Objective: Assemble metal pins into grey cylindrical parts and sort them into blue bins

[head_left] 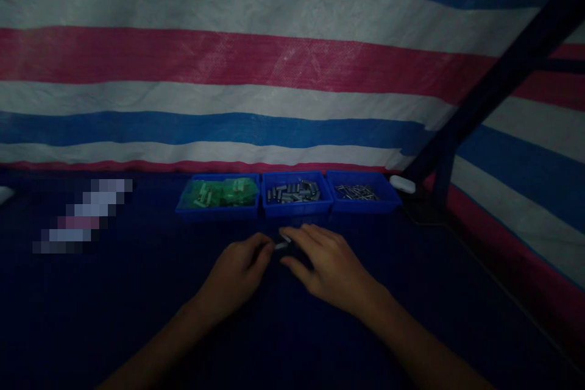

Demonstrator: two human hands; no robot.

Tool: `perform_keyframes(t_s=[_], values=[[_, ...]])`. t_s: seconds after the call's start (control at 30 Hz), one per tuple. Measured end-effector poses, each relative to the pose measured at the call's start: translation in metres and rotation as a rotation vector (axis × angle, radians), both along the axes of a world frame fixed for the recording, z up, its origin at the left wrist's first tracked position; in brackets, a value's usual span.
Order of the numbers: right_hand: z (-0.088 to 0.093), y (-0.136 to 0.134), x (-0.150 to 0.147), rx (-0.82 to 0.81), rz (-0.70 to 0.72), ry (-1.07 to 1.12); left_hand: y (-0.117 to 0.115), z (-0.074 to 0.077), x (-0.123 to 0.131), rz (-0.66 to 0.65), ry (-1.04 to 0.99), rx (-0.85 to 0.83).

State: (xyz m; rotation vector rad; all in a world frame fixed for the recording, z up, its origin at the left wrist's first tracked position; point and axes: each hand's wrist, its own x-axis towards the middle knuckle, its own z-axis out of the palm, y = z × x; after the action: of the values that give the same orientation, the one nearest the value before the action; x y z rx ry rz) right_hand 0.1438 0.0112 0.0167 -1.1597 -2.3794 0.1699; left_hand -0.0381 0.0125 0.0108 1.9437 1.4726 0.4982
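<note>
My left hand [247, 262] is closed in a pinch, thumb against forefinger, on a small pale piece [280, 246] whose kind is too dark and small to make out. Opposite it, my right hand [326, 256] has its thumb apart from its outstretched fingers. Its forefinger tip is beside a second small light-coloured bit [285, 236], and I cannot tell whether they touch. Both hands are low over the dark blue tabletop [283, 341], just in front of the blue bins.
Three blue bins stand along the back: a left bin [219, 213] with green plastic and small pale pieces, a middle bin [297, 208] of short grey pieces, a right bin [370, 206] of thin metal pins or screws. Beyond are a white object [403, 183], dark frame [493, 73] and striped sheet [256, 61].
</note>
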Motion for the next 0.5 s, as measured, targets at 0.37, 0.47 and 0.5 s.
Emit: perform_keyframes(t_s=[0.37, 0.47, 0.5], values=[[-0.0104, 0.0011, -0.011, -0.039, -0.018, 0.02, 0.0002, 0.0084, -0.0061, -0.064, -0.153, -0.089], [-0.0084, 0.0028, -0.006, -0.028, -0.066, 0.088, -0.0002, 0.0034, -0.0065, -0.142, -0.065, 0.025], [-0.0062, 0.0023, -0.0032, 0.012, -0.081, 0.135, -0.0002, 0.0006, -0.0054, -0.159, 0.0, 0.082]])
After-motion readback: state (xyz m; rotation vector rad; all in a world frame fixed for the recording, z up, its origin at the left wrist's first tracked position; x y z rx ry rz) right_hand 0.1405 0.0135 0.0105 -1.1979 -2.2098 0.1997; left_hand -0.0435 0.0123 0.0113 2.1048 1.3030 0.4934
